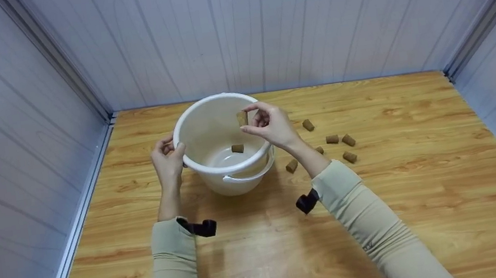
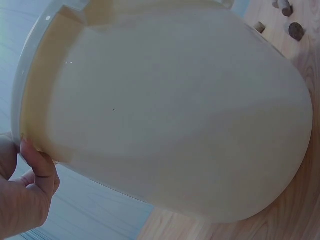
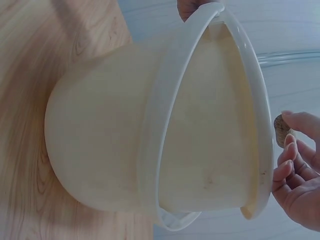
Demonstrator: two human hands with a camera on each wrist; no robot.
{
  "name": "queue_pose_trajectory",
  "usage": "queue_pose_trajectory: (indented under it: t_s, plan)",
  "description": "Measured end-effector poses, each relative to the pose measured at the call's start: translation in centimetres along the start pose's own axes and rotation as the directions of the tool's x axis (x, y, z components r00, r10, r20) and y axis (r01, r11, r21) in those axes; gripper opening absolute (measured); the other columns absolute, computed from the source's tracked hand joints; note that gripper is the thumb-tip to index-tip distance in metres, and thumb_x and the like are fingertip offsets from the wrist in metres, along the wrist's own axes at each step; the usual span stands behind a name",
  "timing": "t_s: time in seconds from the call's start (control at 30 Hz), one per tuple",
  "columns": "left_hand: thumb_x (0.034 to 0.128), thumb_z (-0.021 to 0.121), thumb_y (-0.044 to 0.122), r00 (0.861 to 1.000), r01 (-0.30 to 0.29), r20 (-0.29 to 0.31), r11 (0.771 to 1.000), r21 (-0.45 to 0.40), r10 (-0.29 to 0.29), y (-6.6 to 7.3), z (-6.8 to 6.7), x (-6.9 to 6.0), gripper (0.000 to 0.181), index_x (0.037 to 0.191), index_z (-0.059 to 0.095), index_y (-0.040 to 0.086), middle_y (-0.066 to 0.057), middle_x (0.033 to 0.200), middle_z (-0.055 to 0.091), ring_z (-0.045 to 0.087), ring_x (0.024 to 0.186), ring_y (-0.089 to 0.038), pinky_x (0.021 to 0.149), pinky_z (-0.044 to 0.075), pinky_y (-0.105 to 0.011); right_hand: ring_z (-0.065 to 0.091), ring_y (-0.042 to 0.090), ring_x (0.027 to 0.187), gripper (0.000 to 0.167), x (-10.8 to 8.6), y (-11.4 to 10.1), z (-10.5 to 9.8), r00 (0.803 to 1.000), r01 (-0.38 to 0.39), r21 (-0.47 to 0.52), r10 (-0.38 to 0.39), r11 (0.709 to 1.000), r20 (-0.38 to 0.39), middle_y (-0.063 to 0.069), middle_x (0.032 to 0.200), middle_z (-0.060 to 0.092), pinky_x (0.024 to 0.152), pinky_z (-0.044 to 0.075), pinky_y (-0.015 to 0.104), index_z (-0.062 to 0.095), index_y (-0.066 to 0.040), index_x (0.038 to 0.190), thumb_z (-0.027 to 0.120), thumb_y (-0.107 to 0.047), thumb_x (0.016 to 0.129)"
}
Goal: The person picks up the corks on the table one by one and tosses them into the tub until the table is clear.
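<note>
White plastic meets your left hand (image 1: pixel 167 165) at the far left: the fingers are clamped on the bucket's rim, thumb over the lip and the others curled below it outside. The bucket (image 1: pixel 233 182) stands on the wood-grain tabletop (image 1: pixel 265 262); judge its wall light, fairly stiff and perhaps slick, so you do best to hold it at this lip. The bail handle (image 1: pixel 253 177) hangs lowered at the near right and probably swings too freely to steady anything. One brown cork stopper (image 1: pixel 237 148) lies on its side on the bucket's floor. Above the mouth, near the right rim, you hold a tapered cork stopper (image 1: pixel 242 119), pinched between thumb and forefinger of your right hand (image 1: pixel 275 125). Expect it to be very light, firm with slight give, and grainy enough to resist slipping; hard pressing might crumble an edge. Farthest right, six loose cork stoppers (image 1: pixel 332 139) lie scattered on the tabletop, one partly hidden by your forearm. Being round, they may roll under a glancing touch; take each across its sides, near the wider end.
</note>
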State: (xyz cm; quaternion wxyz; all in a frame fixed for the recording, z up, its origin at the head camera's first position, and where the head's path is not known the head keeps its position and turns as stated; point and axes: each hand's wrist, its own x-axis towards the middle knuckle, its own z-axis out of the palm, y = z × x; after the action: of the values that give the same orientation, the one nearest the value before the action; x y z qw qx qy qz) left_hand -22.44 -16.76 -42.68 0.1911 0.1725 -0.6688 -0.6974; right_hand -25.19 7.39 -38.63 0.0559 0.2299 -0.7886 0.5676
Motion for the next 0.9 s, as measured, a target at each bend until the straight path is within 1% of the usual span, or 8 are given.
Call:
queue_pose_trajectory:
  t_s: [0.17,0.33,0.53,0.9]
  plan:
    - [0.0786,0.055,-0.009,1.0,-0.01,-0.007,1.0,0.0,0.01,-0.1,0.0,0.0,0.031,0.109,0.061,-0.011,-0.007,0.075,0.052,0.048,0.045,-0.005,0.034,0.038,-0.011,0.048,0.005,0.06,0.041,0.1,-0.1,0.1,1.0,0.007,0.004,-0.007,1.0,0.004,-0.002,0.068,0.054,0.055,0.041,0.016,0.062,0.009,0.117,0.076,-0.001,0.08]
    - [0.0781,0.054,-0.009,1.0,-0.022,0.003,1.0,-0.007,0.022,-0.1,0.0,0.1,0.03,0.107,0.06,-0.013,-0.009,0.076,0.053,0.049,0.045,-0.004,0.034,0.038,-0.011,0.048,0.005,0.061,0.037,-0.1,-0.1,0.1,1.0,0.01,0.024,-0.01,1.0,-0.008,-0.002,0.068,0.055,0.056,0.042,0.016,0.062,0.009,0.113,0.076,-0.001,0.08]
    - [0.0784,0.053,-0.01,1.0,-0.013,0.003,1.0,-0.014,0.014,-0.2,-0.1,0.2,0.029,0.107,0.059,-0.014,-0.006,0.074,0.052,0.05,0.046,-0.004,0.034,0.039,-0.012,0.048,0.006,0.06,0.032,-0.5,-0.2,0.0,0.999,0.024,0.048,-0.023,0.999,-0.022,-0.002,0.069,0.055,0.056,0.041,0.016,0.064,0.008,0.11,0.075,-0.001,0.082]
    - [0.0782,0.053,-0.009,1.0,0.002,0.008,0.999,-0.033,-0.002,-0.3,-0.1,0.3,0.03,0.107,0.058,-0.013,-0.006,0.074,0.052,0.05,0.046,-0.004,0.034,0.04,-0.013,0.049,0.007,0.061,0.026,-1.4,-0.7,-0.7,0.997,0.061,0.067,-0.058,0.996,-0.055,-0.002,0.071,0.056,0.055,0.041,0.017,0.065,0.008,0.107,0.073,-0.001,0.083]
